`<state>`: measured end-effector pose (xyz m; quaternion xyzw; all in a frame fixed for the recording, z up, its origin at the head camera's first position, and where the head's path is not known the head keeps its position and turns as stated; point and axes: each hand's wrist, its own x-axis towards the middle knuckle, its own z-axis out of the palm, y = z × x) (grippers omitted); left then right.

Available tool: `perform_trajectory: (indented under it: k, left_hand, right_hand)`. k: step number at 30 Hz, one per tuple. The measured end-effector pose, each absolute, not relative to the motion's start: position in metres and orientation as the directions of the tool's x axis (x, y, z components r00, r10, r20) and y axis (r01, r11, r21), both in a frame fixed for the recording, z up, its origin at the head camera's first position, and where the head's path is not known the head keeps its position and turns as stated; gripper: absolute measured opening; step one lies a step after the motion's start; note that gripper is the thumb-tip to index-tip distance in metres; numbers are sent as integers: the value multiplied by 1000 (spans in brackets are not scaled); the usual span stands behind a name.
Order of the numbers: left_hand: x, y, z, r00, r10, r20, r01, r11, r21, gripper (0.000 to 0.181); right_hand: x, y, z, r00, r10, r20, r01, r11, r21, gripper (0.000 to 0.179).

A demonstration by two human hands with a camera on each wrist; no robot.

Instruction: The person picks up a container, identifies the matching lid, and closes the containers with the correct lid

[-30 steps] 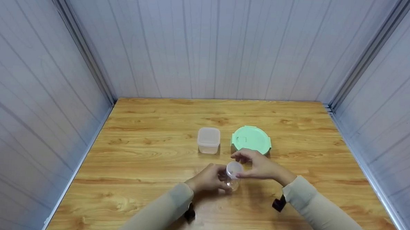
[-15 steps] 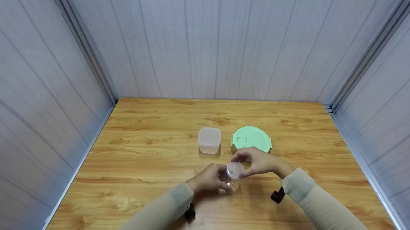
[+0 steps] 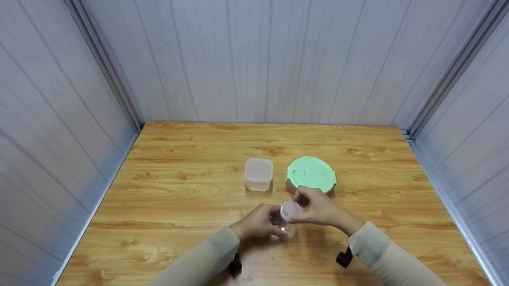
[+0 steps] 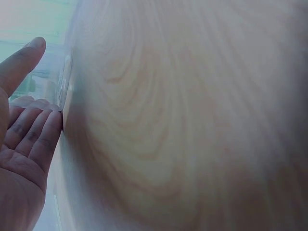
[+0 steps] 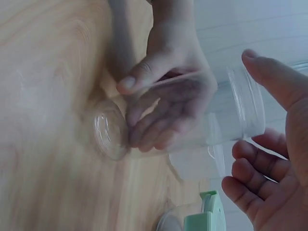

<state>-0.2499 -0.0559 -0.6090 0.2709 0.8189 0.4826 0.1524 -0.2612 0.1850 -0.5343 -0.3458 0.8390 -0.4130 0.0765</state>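
Note:
A clear plastic jar (image 3: 288, 229) stands upright on the wooden table, with a round translucent lid (image 3: 290, 209) on top. My left hand (image 3: 257, 222) holds the jar's body from the left side; the right wrist view shows that hand's thumb and fingers around the jar (image 5: 108, 127), low near its base. At the top, my right hand (image 3: 324, 211) has its thumb at the front of the lid and its curled fingers at the back right. In the left wrist view, part of the jar (image 4: 55, 72) shows beyond the left hand's fingers.
Behind the hands sits a small square translucent container (image 3: 258, 174). To its right is a round container with a mint-green clip lid (image 3: 312, 172), just beyond the right hand. Pale panel walls (image 3: 267, 57) border the wooden table (image 3: 170, 199) at the back and both sides.
My right hand has turned at the lid: its thumb has slid left across the front while its fingers moved right at the back. The left hand and the jar stay in place.

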Motion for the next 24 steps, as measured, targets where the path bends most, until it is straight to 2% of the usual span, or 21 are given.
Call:
perform_trajectory:
  k: [7, 12, 17, 21, 24]
  left_hand:
    - [-250, -57, -609, -811, 585, -5, 283, 401, 871, 35]
    - [-250, -56, -610, -808, 589, 0, 285, 391, 875, 36]
    - [-250, -55, -610, -810, 587, 8, 289, 387, 875, 36]
    - [-250, -55, -610, -812, 583, 6, 287, 391, 875, 38]
    - [-250, -55, -610, -812, 583, 5, 289, 395, 872, 40]
  right_hand:
    - [-254, 181, -537, -785, -590, 188, -522, 466, -714, 47]
    - [-255, 182, -536, -777, -601, 186, -530, 466, -708, 47]
    - [-260, 185, -530, -717, -676, 170, -559, 412, -720, 52]
    - [-266, 190, -526, -664, -739, 116, -546, 373, -750, 60]
    - [-272, 192, -523, -614, -785, 83, -546, 347, -763, 59]
